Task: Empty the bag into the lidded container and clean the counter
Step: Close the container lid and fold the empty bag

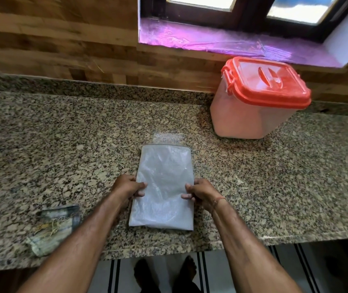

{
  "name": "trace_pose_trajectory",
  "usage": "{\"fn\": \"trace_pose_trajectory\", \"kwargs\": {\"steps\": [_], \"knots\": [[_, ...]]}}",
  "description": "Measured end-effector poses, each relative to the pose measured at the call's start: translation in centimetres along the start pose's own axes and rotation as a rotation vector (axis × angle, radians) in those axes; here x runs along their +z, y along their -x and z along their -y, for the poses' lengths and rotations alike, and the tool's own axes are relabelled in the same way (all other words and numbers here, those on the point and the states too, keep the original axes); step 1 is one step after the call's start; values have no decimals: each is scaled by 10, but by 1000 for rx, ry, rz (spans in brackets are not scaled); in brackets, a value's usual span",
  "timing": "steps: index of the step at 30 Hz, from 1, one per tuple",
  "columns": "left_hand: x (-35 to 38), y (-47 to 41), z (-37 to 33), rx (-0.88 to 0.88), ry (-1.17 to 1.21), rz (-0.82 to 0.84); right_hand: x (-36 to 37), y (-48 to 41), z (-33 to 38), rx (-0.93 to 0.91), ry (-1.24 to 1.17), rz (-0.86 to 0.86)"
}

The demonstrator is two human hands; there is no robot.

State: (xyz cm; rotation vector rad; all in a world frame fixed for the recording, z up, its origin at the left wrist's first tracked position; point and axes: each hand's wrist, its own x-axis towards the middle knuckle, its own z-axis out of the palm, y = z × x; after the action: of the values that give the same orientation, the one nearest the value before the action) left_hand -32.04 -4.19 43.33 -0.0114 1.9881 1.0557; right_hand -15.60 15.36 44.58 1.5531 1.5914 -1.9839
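1. While the bag (162, 187) lies flat at the centre of the frame on the speckled worktop (63, 134), both hands hold it by its long sides. The left hand (126, 187) and right hand (202, 192) each have their fingers (140, 186) curled over an edge, pinching the film.
2. Handling, as judged: pale glossy plastic, soft and probably slippery. It looks padded rather than rigid, so loose contents would shift and sag once it is lifted. The side grip suits lifting; for pouring, one hand under the near end seems safer.
3. Lidded container (249, 111) stands at upper right, against the wall below the window sill (211, 41). Its red lid (272, 81) is on and the clasp looks closed, so it needs opening before any pouring.
4. Room: bare stone lies between bag and container. The bag's near end sits close to the worktop's front edge, so spillage could fall to the floor.
5. A crumpled packet (54, 229) lies at lower left, well apart.
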Motion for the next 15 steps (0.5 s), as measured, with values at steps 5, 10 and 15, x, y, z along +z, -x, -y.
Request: {"fn": "trace_pose_trajectory", "kwargs": {"steps": [5, 10, 15], "knots": [[-11, 5, -17, -132, 219, 118, -5, 1, -5, 36, -268, 157], [-12, 16, -26, -113, 365, 134, 0, 17, 18, 26, -398, 151], [-19, 21, -51, 45, 465, 80, 9, 26, 46, -147, -344, 19]]}}
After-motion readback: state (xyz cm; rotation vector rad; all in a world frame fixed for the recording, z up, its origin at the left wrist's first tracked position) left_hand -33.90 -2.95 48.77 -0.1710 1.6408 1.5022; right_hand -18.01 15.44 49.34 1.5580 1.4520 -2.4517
